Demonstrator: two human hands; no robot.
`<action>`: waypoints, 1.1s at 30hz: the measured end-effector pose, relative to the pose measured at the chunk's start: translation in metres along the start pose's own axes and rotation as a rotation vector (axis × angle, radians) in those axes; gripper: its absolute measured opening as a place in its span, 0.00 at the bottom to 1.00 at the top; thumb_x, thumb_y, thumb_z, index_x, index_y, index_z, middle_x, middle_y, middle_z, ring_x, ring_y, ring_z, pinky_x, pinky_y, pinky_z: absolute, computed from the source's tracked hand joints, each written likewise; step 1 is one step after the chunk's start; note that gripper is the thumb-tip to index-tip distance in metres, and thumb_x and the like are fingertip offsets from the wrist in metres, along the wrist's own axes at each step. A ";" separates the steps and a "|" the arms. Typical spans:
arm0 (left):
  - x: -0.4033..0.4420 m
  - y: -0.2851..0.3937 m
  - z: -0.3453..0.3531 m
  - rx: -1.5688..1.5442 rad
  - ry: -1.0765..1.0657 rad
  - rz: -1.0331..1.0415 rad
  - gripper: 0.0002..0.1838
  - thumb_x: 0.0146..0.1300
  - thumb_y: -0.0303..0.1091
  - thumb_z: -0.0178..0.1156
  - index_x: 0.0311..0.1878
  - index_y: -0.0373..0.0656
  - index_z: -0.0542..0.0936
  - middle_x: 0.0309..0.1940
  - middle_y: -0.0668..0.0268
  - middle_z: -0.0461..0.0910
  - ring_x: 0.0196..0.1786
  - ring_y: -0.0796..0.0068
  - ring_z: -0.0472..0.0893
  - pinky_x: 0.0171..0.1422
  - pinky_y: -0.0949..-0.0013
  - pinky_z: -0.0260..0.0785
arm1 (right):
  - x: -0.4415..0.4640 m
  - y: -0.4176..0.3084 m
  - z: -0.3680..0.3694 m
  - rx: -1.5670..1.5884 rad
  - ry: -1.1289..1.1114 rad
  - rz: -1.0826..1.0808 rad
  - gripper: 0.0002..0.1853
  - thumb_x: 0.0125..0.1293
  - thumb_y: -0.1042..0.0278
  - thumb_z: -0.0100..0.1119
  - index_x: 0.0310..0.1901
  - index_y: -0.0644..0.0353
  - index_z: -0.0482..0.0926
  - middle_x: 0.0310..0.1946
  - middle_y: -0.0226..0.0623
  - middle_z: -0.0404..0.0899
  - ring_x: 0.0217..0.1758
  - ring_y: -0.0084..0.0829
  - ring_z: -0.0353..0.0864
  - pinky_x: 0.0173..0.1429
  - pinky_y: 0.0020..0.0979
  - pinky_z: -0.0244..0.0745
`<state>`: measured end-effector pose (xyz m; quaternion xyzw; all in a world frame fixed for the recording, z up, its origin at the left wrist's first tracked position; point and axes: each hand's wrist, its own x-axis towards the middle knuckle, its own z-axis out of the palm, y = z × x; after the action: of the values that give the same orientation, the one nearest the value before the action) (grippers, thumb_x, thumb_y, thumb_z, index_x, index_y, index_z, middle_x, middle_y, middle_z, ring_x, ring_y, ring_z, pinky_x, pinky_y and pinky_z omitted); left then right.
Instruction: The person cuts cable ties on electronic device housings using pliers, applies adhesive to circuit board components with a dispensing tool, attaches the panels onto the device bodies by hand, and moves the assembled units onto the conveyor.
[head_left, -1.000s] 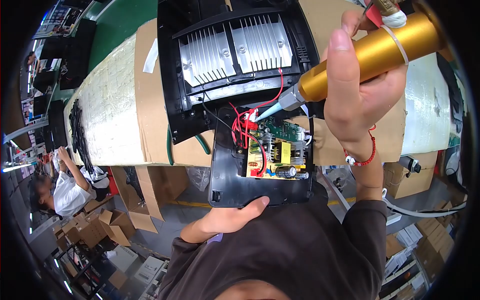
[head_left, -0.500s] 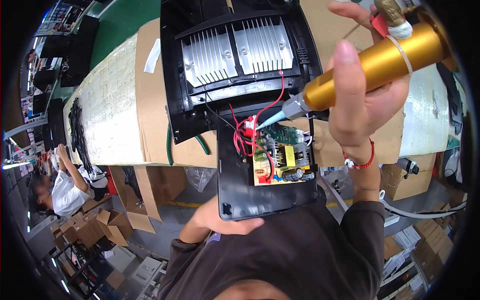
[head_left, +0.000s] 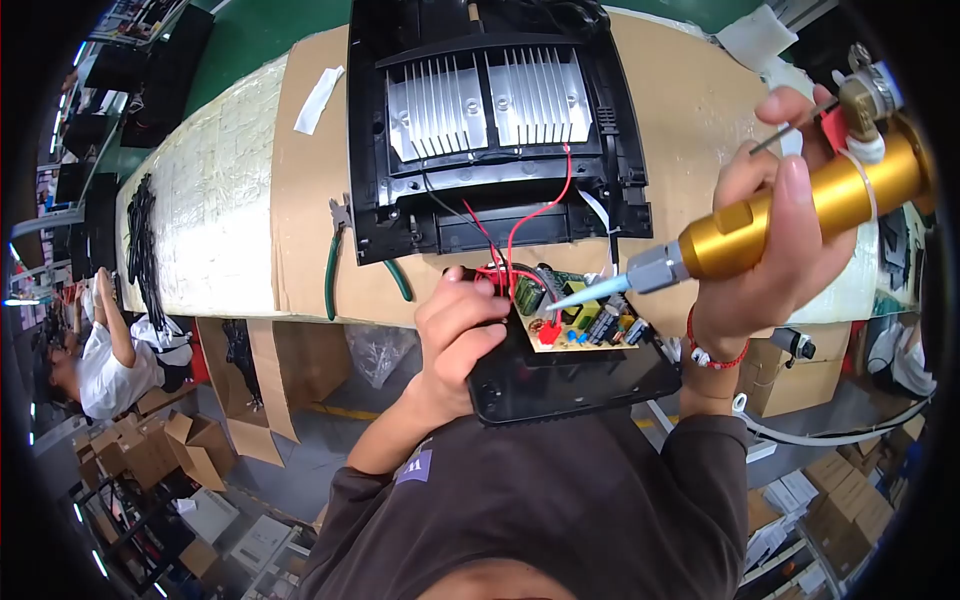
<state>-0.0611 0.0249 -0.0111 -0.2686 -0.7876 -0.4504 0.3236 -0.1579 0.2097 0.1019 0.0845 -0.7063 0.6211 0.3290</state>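
Note:
My left hand (head_left: 455, 345) grips the left side of a black plastic cover (head_left: 575, 390), its fingers curled over the edge beside the red wires. Fixed on this tilted cover is a circuit board (head_left: 590, 342) with capacitors and a red connector (head_left: 548, 335). In my right hand (head_left: 785, 225) is a gold dispensing gun (head_left: 735, 235). Its pale blue nozzle (head_left: 600, 290) points down-left, the tip close over the board near the red connector; whether it touches I cannot tell. Red and black wires run from the board to a black housing (head_left: 490, 215) with two finned heat sinks (head_left: 540, 97).
Green-handled pliers (head_left: 335, 260) lie partly under the housing on a cardboard sheet (head_left: 300, 200). A white paper strip (head_left: 318, 100) and a bundle of black cables (head_left: 142, 245) are to the left. Another person (head_left: 105, 360) works at far left. Open cartons (head_left: 265, 375) stand below the bench.
My left hand has shifted from the cover's near corner to its left edge. The cover has tilted and moved right. The nozzle tip has gone from the upper wires down to the lower red connector.

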 end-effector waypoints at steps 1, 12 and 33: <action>0.000 0.000 -0.001 0.003 -0.003 0.001 0.19 0.52 0.31 0.65 0.44 0.43 0.68 0.43 0.56 0.73 0.49 0.56 0.72 0.61 0.49 0.65 | -0.004 -0.004 -0.001 -0.003 0.004 0.020 0.28 0.63 0.67 0.43 0.61 0.78 0.58 0.37 0.51 0.72 0.14 0.16 0.60 0.23 0.19 0.55; -0.004 0.008 -0.002 -0.062 -0.001 -0.098 0.16 0.41 0.31 0.68 0.32 0.45 0.70 0.34 0.62 0.67 0.41 0.61 0.66 0.52 0.56 0.69 | -0.016 -0.016 -0.006 0.015 -0.025 0.085 0.31 0.61 0.65 0.44 0.63 0.77 0.56 0.39 0.48 0.69 0.14 0.17 0.62 0.23 0.18 0.56; -0.008 0.002 0.000 -0.053 0.019 -0.125 0.19 0.41 0.33 0.68 0.35 0.44 0.70 0.35 0.61 0.66 0.41 0.61 0.66 0.52 0.55 0.70 | -0.016 -0.006 -0.006 0.077 0.000 0.096 0.32 0.59 0.65 0.48 0.63 0.74 0.57 0.38 0.40 0.65 0.15 0.18 0.62 0.20 0.17 0.56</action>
<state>-0.0549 0.0249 -0.0164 -0.2230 -0.7877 -0.4928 0.2948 -0.1401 0.2092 0.0979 0.0633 -0.6852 0.6627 0.2954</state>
